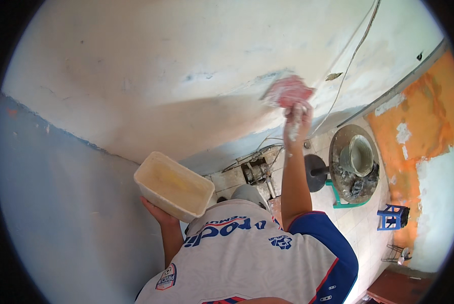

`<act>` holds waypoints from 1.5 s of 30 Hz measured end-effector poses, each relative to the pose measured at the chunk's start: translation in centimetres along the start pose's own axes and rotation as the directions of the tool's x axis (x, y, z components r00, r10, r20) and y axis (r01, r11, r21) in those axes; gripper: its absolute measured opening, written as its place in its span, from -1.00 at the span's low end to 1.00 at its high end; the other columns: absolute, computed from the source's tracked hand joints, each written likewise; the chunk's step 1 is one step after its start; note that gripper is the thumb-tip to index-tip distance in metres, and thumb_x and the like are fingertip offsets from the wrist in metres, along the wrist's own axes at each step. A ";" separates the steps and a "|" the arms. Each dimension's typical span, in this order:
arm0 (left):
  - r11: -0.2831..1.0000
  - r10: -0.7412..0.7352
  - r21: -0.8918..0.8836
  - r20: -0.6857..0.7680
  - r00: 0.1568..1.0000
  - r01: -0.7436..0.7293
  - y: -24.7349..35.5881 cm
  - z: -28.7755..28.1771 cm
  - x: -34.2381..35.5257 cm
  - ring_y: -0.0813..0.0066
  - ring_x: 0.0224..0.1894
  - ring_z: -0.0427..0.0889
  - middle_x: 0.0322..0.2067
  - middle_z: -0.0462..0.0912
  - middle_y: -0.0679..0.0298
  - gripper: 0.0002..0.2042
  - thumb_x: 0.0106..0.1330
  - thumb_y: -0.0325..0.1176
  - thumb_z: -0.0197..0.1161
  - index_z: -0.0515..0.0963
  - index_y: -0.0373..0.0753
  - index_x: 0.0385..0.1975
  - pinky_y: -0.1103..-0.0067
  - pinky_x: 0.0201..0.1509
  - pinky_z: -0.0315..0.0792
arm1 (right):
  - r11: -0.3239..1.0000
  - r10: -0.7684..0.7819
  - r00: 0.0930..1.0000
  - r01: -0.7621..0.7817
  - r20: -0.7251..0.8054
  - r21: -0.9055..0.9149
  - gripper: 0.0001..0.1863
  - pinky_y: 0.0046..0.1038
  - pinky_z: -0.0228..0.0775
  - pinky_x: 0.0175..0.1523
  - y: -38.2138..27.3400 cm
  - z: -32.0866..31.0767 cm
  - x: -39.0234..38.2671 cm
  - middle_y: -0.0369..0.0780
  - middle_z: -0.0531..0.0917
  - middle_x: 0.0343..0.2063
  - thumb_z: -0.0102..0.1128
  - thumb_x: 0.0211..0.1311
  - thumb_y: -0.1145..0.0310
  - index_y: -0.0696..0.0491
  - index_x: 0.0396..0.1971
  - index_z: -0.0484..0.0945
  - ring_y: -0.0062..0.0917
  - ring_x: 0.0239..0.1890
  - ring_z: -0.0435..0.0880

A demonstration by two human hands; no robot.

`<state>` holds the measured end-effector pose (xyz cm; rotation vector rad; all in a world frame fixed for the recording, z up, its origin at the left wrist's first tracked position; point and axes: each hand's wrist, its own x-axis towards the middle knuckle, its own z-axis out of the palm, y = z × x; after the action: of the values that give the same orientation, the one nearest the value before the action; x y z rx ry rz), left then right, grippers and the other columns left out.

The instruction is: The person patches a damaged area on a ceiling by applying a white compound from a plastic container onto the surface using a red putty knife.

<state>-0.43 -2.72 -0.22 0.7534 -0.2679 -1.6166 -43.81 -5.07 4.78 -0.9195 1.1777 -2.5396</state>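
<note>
My right hand (298, 119), smeared with whitish paste, is raised and closed round a red putty spreader (290, 91). The spreader's blade is against or very near the whitish wall (186, 40), coated in pale paste and slightly blurred. Low on the left, my left hand (158, 210) supports a cream rectangular plastic tub (161, 196) from its near side, with its fingers mostly hidden beneath. The tub is tilted so its inside shows, with a thin pale yellowish residue over the bottom.
A bluish-grey wall (60, 202) meets the whitish one at left. A cable (356, 53) hangs down the wall. At right, a round table (338, 185) bears a bucket (361, 154). A motor-like machine (256, 171) and a blue stool (390, 218) stand on the tiled floor.
</note>
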 end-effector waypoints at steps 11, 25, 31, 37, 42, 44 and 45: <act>0.998 0.018 -0.064 0.048 0.999 -0.015 -1.9 4.2 -2.0 0.15 0.38 0.32 0.38 0.30 0.21 -0.27 0.49 0.31 -0.35 0.18 -0.11 0.44 0.28 0.44 0.24 | 0.977 -0.065 0.997 0.070 0.031 -0.201 -0.90 -0.54 0.45 -0.25 -3.2 -0.1 1.8 -0.22 0.64 -0.39 0.05 0.50 0.41 0.11 -0.14 0.46 -0.63 -0.42 0.54; 0.998 0.064 -0.012 0.064 0.996 -0.063 -5.5 5.9 -3.4 0.19 0.36 0.36 0.34 0.36 0.20 -0.27 0.50 0.30 -0.39 0.21 -0.15 0.42 0.29 0.42 0.28 | 0.972 0.110 0.907 -0.011 0.408 -0.236 -0.88 -0.53 0.49 -0.24 -2.8 0.1 -0.1 -0.25 0.58 -0.37 0.06 0.48 0.47 0.16 -0.12 0.54 -0.60 -0.39 0.58; 0.993 0.117 0.010 0.020 0.993 -0.117 -5.7 8.3 -5.5 0.20 0.35 0.37 0.34 0.37 0.20 -0.27 0.51 0.29 -0.39 0.23 -0.15 0.41 0.31 0.39 0.31 | 0.986 0.036 0.993 -0.016 0.113 -0.166 -0.88 -0.57 0.43 -0.26 -2.3 -2.6 5.0 -0.26 0.61 -0.39 0.08 0.48 0.44 0.16 -0.13 0.52 -0.66 -0.40 0.53; 0.993 0.115 0.025 0.014 0.993 -0.115 -6.6 7.6 -5.8 0.20 0.36 0.36 0.35 0.36 0.20 -0.28 0.52 0.28 -0.41 0.23 -0.15 0.41 0.31 0.40 0.30 | 0.955 0.132 0.937 -0.033 0.324 -0.293 -0.87 -0.57 0.42 -0.28 -0.7 0.7 0.1 -0.29 0.57 -0.40 0.13 0.45 0.45 0.13 -0.09 0.55 -0.66 -0.42 0.51; 0.980 0.194 0.037 0.018 0.981 -0.195 -6.5 8.5 -6.6 0.20 0.37 0.35 0.36 0.34 0.19 -0.27 0.52 0.29 -0.42 0.21 -0.17 0.41 0.31 0.41 0.30 | 0.997 0.049 0.992 -0.041 0.115 -0.064 -0.88 -0.54 0.45 -0.26 -2.8 -3.8 3.8 -0.30 0.55 -0.42 0.09 0.46 0.47 0.14 -0.11 0.53 -0.64 -0.40 0.54; 0.989 0.145 0.013 0.096 0.985 -0.147 -7.0 7.2 -6.5 0.20 0.38 0.34 0.36 0.34 0.19 -0.26 0.51 0.30 -0.42 0.21 -0.18 0.42 0.31 0.41 0.28 | 0.978 0.060 0.958 0.000 0.282 -0.210 -0.86 -0.55 0.44 -0.26 -2.1 -2.6 1.6 -0.29 0.56 -0.39 0.08 0.47 0.46 0.14 -0.07 0.54 -0.64 -0.39 0.54; 0.990 0.136 0.014 0.091 0.986 -0.138 -7.3 7.1 -6.6 0.20 0.38 0.34 0.36 0.34 0.19 -0.26 0.51 0.30 -0.42 0.21 -0.18 0.42 0.31 0.41 0.28 | 0.965 0.135 0.911 -0.031 0.390 -0.262 -0.85 -0.55 0.42 -0.25 -1.7 -1.3 0.4 -0.29 0.55 -0.38 0.09 0.47 0.46 0.14 -0.07 0.56 -0.64 -0.40 0.53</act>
<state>-10.41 3.35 3.11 0.6642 -0.3937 -1.5209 -44.72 -3.32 5.57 -1.3431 1.3796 -2.0210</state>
